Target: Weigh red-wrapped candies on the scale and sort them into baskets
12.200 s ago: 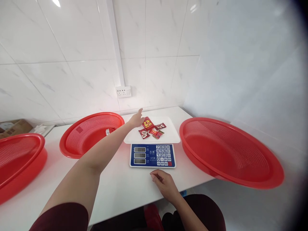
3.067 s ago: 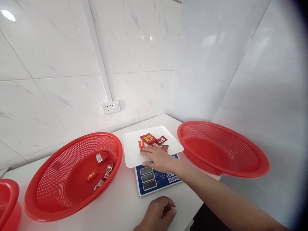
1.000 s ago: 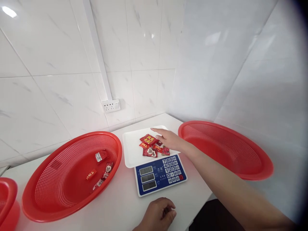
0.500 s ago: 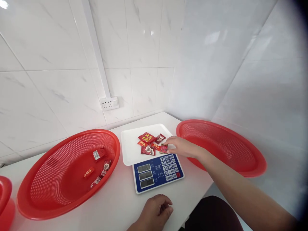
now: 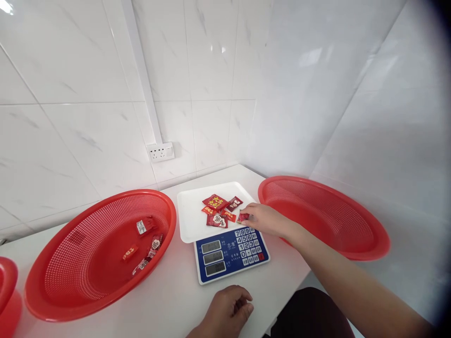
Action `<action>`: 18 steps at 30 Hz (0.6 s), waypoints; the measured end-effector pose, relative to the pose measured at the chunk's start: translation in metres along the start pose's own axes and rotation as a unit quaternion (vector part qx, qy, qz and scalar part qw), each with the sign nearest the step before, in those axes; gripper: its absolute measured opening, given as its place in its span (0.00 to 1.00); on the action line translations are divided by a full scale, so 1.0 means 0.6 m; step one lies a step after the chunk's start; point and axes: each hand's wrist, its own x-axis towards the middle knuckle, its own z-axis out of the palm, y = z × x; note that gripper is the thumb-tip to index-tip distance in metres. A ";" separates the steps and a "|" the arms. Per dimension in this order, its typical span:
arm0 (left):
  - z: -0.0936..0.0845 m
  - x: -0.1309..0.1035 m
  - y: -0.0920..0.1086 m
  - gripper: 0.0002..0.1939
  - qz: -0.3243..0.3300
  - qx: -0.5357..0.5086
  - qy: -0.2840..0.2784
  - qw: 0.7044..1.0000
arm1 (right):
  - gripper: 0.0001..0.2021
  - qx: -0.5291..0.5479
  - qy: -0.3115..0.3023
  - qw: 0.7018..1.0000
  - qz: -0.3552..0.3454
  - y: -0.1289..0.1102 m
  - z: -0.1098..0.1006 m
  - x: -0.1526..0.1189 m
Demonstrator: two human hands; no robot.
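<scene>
On the white tray (image 5: 192, 211) of a scale lie several small red snack packets (image 5: 215, 202), one of them dark red (image 5: 234, 203). At the tray's right side my right hand (image 5: 262, 217) pinches a pink-red candy packet (image 5: 243, 216) between thumb and fingers, just above the keypad. My left hand (image 5: 227, 310) rests on the table in front of the scale, its fingers loosely curled and nothing visible in them. The blue scale panel (image 5: 229, 260) has three displays and number keys; the display digits are faint.
A red oval basket (image 5: 81, 225) stands at the left with several packets inside. Another red basket (image 5: 317, 211) stands at the right, partly behind my right forearm. A third basket's rim (image 5: 9, 281) shows at the far left. Tiled walls with a socket (image 5: 161, 151) close off the back.
My right hand has shifted slightly to the right, and the pink-red packet in it now sits apart from the pile. My left hand has stayed in place.
</scene>
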 end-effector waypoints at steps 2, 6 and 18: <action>0.000 0.000 0.000 0.12 0.001 0.000 0.001 1.000 | 0.16 -0.022 0.011 0.999 0.029 0.005 -0.001 0.002; -0.001 0.001 0.000 0.11 0.002 0.004 0.003 1.000 | 0.14 -0.042 0.035 0.996 0.064 0.012 0.010 0.015; -0.001 -0.001 0.003 0.12 -0.007 0.008 0.002 1.000 | 0.15 -0.053 0.097 0.991 0.079 -0.020 0.036 0.036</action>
